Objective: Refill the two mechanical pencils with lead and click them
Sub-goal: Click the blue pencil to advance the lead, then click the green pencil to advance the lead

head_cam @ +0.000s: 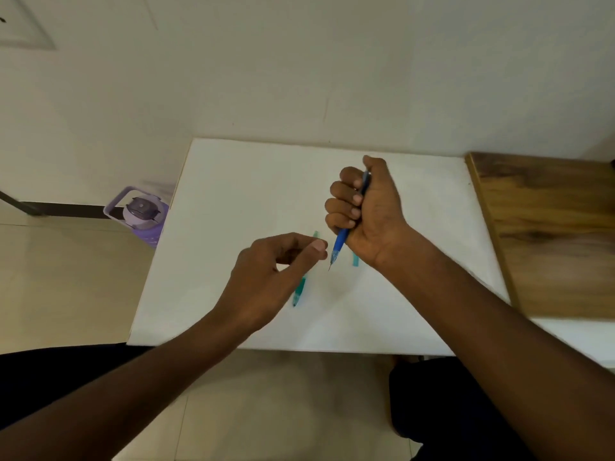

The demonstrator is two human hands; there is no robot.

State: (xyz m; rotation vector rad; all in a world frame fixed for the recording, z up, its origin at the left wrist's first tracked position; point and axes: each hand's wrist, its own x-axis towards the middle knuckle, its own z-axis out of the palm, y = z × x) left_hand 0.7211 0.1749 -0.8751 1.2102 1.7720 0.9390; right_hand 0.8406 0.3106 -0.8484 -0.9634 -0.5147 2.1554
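Note:
My right hand [366, 207] is wrapped in a fist around a blue mechanical pencil [341, 242], thumb on its top end, tip pointing down with a thin lead sticking out. My left hand [266, 274] hovers just left of that tip, thumb and forefinger pinched together; whether anything is between them is too small to tell. A teal mechanical pencil [299, 292] lies on the white table [233, 201], mostly hidden under my left hand. A small teal piece [355, 260] lies beside my right wrist, partly covered.
A wooden surface [549, 234] adjoins the table on the right. A purple bottle with a handle [141, 212] stands on the tiled floor at the left. A wall runs behind the table. My dark-clothed legs are below the front edge.

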